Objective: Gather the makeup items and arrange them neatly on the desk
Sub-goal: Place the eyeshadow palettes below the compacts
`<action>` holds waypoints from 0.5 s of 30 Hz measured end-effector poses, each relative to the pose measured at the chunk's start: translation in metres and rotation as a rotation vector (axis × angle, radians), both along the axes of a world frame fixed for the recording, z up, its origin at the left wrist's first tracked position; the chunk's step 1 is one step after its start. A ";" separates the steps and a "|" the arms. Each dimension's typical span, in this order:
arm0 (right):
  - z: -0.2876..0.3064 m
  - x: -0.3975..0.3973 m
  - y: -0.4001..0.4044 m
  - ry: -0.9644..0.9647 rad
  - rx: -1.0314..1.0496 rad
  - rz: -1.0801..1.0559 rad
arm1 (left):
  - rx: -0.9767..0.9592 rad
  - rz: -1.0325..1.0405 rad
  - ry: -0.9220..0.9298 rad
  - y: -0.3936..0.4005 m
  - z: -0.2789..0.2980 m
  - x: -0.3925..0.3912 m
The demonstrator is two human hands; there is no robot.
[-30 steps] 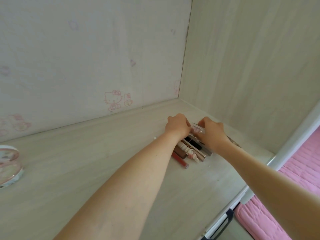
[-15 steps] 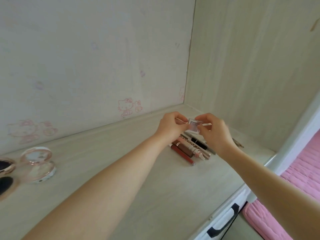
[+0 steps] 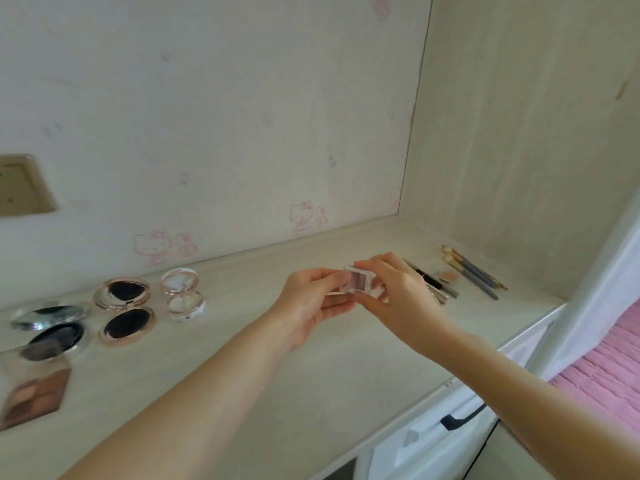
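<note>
Clear eyeshadow case (image 3: 358,281) level between left hand (image 3: 313,306), right hand (image 3: 398,292)

3 round compacts (image 3: 122,310), 1 palette (image 3: 34,396), 3 brushes (image 3: 471,271), 1 clear case (image 3: 358,284).

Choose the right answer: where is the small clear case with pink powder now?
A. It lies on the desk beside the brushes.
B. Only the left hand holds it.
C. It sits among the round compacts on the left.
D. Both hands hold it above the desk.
D: the left hand and right hand both pinch the case above the desk.
</note>
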State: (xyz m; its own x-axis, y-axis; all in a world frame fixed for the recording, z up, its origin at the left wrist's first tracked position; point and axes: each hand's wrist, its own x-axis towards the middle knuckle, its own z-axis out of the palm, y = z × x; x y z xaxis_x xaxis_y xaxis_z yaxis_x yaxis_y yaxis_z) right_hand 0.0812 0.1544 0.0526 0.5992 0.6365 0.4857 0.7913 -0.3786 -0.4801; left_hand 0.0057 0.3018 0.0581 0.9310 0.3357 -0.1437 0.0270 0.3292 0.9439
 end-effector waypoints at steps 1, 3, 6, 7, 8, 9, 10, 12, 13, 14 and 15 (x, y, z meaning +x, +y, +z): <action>0.000 -0.010 0.003 -0.013 -0.005 0.019 | -0.042 0.007 -0.003 0.003 -0.001 -0.012; -0.001 -0.029 0.011 -0.031 0.000 0.052 | -0.142 0.012 -0.008 0.011 -0.004 -0.036; -0.001 -0.056 0.024 -0.018 -0.003 0.100 | -0.257 -0.012 -0.017 0.024 -0.010 -0.071; -0.002 -0.065 0.029 -0.011 -0.004 0.121 | -0.288 -0.022 -0.022 0.028 -0.013 -0.083; -0.003 -0.073 0.034 -0.007 -0.005 0.143 | -0.316 -0.026 -0.026 0.032 -0.015 -0.093; -0.004 -0.081 0.039 -0.006 -0.007 0.162 | -0.341 -0.027 -0.027 0.036 -0.017 -0.103; -0.005 -0.089 0.044 -0.005 -0.009 0.177 | -0.363 -0.024 -0.027 0.039 -0.018 -0.113; -0.007 -0.103 0.052 0.008 -0.015 0.206 | -0.391 -0.024 -0.029 0.046 -0.021 -0.130; -0.007 -0.109 0.057 0.015 -0.023 0.224 | -0.391 -0.030 -0.030 0.049 -0.022 -0.139; -0.007 -0.114 0.061 0.016 -0.035 0.243 | -0.384 -0.036 -0.029 0.052 -0.023 -0.147; -0.008 -0.119 0.065 0.013 -0.047 0.264 | -0.374 -0.036 -0.029 0.055 -0.025 -0.154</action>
